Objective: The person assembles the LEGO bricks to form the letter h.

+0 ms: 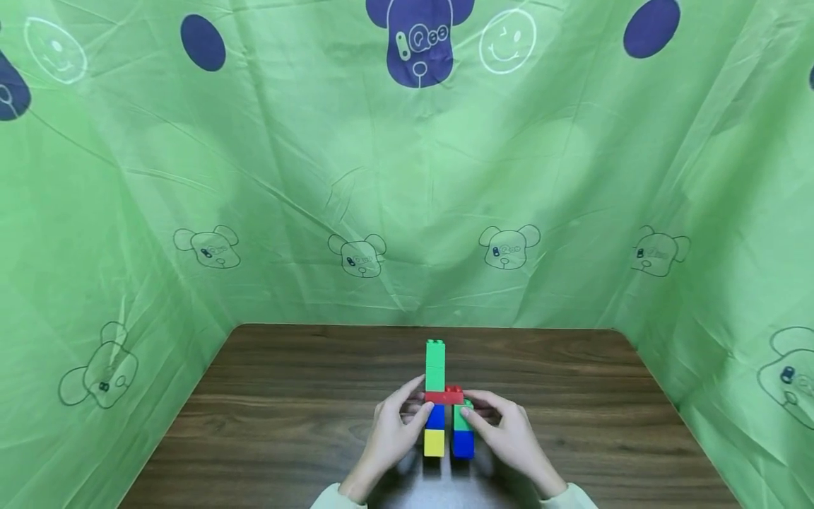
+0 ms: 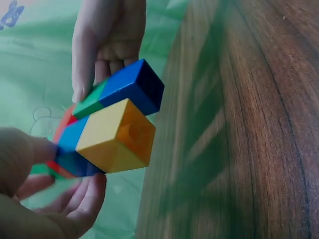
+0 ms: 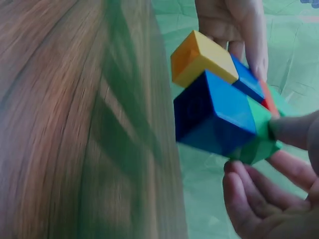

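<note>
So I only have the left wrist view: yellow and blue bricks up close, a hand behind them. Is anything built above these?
Observer: Yes. In the head view a red brick bridges both legs, and a green column rises from it above the left leg.
Operator: Which hand holds which leg?
Observer: The left hand grips the leg with the yellow brick; the right hand pinches the other leg at its green brick, above the blue brick.
Operator: Where is it on the table?
Observer: Near the middle of the wooden table, towards the front edge.
</note>
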Demonstrator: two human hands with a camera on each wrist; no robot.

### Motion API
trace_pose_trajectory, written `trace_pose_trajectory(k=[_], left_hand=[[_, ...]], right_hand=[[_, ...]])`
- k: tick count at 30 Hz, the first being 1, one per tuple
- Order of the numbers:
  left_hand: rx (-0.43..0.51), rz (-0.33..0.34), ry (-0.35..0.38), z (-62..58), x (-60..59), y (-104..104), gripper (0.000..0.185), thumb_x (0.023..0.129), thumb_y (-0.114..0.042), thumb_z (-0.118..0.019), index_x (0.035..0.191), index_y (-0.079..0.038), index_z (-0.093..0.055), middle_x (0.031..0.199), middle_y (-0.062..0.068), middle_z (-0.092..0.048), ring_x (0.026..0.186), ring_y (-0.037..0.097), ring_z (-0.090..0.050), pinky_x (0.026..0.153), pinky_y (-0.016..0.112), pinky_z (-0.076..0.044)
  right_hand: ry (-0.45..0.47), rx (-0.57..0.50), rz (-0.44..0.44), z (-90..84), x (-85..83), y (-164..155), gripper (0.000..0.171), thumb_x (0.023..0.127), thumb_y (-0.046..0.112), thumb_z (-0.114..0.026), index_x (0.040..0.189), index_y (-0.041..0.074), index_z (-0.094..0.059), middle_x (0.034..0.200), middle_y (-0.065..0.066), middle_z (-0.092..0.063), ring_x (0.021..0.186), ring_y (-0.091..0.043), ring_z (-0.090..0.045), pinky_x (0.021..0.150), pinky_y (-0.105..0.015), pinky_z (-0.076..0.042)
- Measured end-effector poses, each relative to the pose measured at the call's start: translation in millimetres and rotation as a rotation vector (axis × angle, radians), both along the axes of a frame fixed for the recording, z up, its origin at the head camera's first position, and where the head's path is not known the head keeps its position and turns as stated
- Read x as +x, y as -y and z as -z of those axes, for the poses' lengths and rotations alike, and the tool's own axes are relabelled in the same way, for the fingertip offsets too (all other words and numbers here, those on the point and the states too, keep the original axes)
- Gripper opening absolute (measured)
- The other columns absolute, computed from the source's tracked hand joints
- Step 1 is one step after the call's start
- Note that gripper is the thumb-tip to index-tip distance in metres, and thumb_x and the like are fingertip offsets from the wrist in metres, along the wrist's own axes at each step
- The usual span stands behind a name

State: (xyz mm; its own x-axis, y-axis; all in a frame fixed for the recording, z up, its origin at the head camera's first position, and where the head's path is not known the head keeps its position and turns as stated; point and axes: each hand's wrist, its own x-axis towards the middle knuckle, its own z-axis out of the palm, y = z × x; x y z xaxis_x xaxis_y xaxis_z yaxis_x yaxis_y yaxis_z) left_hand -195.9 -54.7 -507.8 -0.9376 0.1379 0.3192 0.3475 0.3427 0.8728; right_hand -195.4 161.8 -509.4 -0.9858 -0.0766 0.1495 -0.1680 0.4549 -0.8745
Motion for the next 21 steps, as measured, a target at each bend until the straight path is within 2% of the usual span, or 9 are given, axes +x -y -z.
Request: trace_pose_trajectory(k=[3, 5, 8, 11, 13, 16, 21], left_hand=[[-0.072, -0.063, 0.031, 3.2, -3.8, -0.4, 0.044, 0.087, -0.021, -0.068, 0.128, -0.009, -0.057, 0.098, 0.01, -0.065, 0.078, 0.012, -0.068, 0.066, 0.018, -0.053], [-0.125, -0.079, 0.074, 6.4, -6.8, -1.4, 0.043, 0.087, -0.02, -0.068, 0.125, -0.006, -0.058, 0.096, 0.01, -0.063, 0.077, 0.011, -0.067, 0.065, 0.019, -0.053], [-0.225, -0.089, 0.137, 11.5, -11.5, -2.8, 0.04, 0.088, -0.018, -0.066, 0.123, -0.002, -0.058, 0.091, 0.007, -0.06, 0.074, 0.008, -0.061, 0.064, 0.02, -0.051], [-0.308, -0.098, 0.189, 16.8, -15.5, -3.3, 0.037, 0.089, -0.017, -0.064, 0.121, 0.0, -0.059, 0.083, 0.002, -0.055, 0.07, 0.007, -0.052, 0.059, 0.02, -0.046], [-0.332, -0.103, 0.193, 20.7, -18.0, -3.0, 0.034, 0.089, -0.015, -0.063, 0.119, 0.001, -0.061, 0.078, 0.0, -0.054, 0.067, 0.006, -0.048, 0.057, 0.02, -0.042], [-0.344, -0.105, 0.186, 25.2, -20.9, -2.6, 0.021, 0.086, -0.012, -0.064, 0.105, -0.002, -0.067, 0.07, -0.002, -0.052, 0.061, 0.005, -0.045, 0.054, 0.02, -0.038], [-0.381, -0.135, 0.229, 29.6, -19.4, -5.8, 0.023, 0.085, -0.014, -0.067, 0.102, 0.001, -0.067, 0.07, 0.001, -0.054, 0.062, 0.009, -0.046, 0.053, 0.023, -0.039]], right_hand=[[0.022, 0.078, 0.005, 6.1, -6.4, 5.5, 0.026, 0.083, 0.037, -0.07, 0.108, 0.03, -0.068, 0.09, 0.009, -0.07, 0.074, -0.004, -0.063, 0.065, -0.021, -0.051], [0.036, 0.142, -0.007, 8.7, -8.6, 7.7, 0.026, 0.084, 0.037, -0.068, 0.109, 0.028, -0.069, 0.093, 0.007, -0.07, 0.075, -0.005, -0.061, 0.067, -0.024, -0.05], [0.061, 0.221, -0.041, 13.4, -10.1, 11.2, 0.03, 0.088, 0.038, -0.064, 0.114, 0.023, -0.068, 0.087, 0.005, -0.07, 0.07, -0.005, -0.057, 0.065, -0.026, -0.047], [0.103, 0.225, -0.082, 19.6, -9.2, 15.9, 0.035, 0.089, 0.035, -0.063, 0.119, 0.017, -0.065, 0.078, 0.001, -0.066, 0.058, -0.005, -0.055, 0.061, -0.025, -0.044], [0.127, 0.205, -0.095, 24.7, -7.7, 19.3, 0.038, 0.089, 0.032, -0.063, 0.123, 0.014, -0.063, 0.082, -0.003, -0.063, 0.052, -0.005, -0.054, 0.058, -0.023, -0.045], [0.107, 0.215, -0.089, 31.9, -7.1, 24.0, 0.039, 0.088, 0.026, -0.065, 0.123, 0.009, -0.062, 0.097, -0.007, -0.061, 0.063, -0.005, -0.056, 0.06, -0.022, -0.045], [0.107, 0.289, -0.088, 37.9, -9.0, 28.5, 0.038, 0.088, 0.024, -0.065, 0.12, 0.004, -0.063, 0.105, -0.005, -0.062, 0.091, -0.016, -0.057, 0.074, -0.033, -0.048]])
